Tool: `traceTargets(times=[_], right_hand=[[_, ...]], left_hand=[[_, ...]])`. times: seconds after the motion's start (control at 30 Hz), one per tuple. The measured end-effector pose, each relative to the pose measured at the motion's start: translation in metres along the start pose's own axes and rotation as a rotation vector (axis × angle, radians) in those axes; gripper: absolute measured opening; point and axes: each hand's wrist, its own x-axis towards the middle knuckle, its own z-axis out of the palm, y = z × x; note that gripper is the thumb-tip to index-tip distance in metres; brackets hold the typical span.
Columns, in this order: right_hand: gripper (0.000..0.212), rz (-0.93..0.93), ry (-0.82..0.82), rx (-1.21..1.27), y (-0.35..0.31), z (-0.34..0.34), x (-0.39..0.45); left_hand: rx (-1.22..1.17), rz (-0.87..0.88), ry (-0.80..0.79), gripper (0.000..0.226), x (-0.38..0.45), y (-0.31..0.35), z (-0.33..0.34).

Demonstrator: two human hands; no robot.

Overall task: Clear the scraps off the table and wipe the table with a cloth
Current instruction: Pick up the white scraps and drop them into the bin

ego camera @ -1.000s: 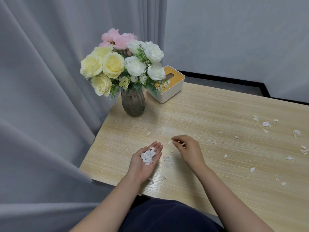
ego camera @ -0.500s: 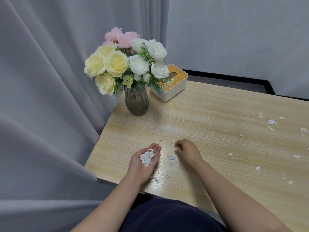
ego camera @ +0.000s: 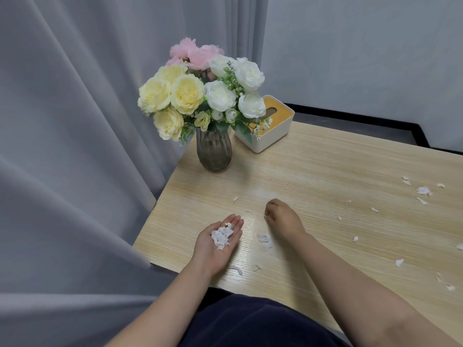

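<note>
Left hand (ego camera: 217,242) cupping scraps (ego camera: 221,237), right hand (ego camera: 281,220) pinching another

White paper scraps (ego camera: 423,191) scattered on table (ego camera: 325,166) (some palm-heaped).

vase (ego camera: 213,152) at the far left of desk (ego camera: 325,171) | tissue box (ego camera: 270,131) behind it, to the right | scraps (ego camera: 423,191) on the desk's right part | scrap pile (ego camera: 221,236) in left hand (ego camera: 215,246)
</note>
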Motion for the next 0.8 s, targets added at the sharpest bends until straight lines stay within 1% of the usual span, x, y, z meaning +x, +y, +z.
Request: traceTargets(times=[0.2, 0.47, 0.63, 0.8], right_hand=[[0.016, -0.088, -0.106, -0.172, -0.002, 0.003, 0.009], [0.024, -0.013, -0.061, -0.022, -0.023, 0.012, 0.029], [0.019, 0.002, -0.107, -0.044, -0.029, 0.021, 0.039], [0.016, -0.019, -0.114, -0.051, -0.031, 0.020, 0.046]], left_hand=[[-0.015, 0.008, 0.022, 0.034, -0.002, 0.005, -0.002], [-0.035, 0.025, 0.045, 0.032, -0.002, 0.013, -0.004], [-0.045, 0.032, 0.066, 0.034, -0.002, 0.019, -0.005], [-0.059, 0.029, 0.081, 0.034, 0.000, 0.024, -0.007]])
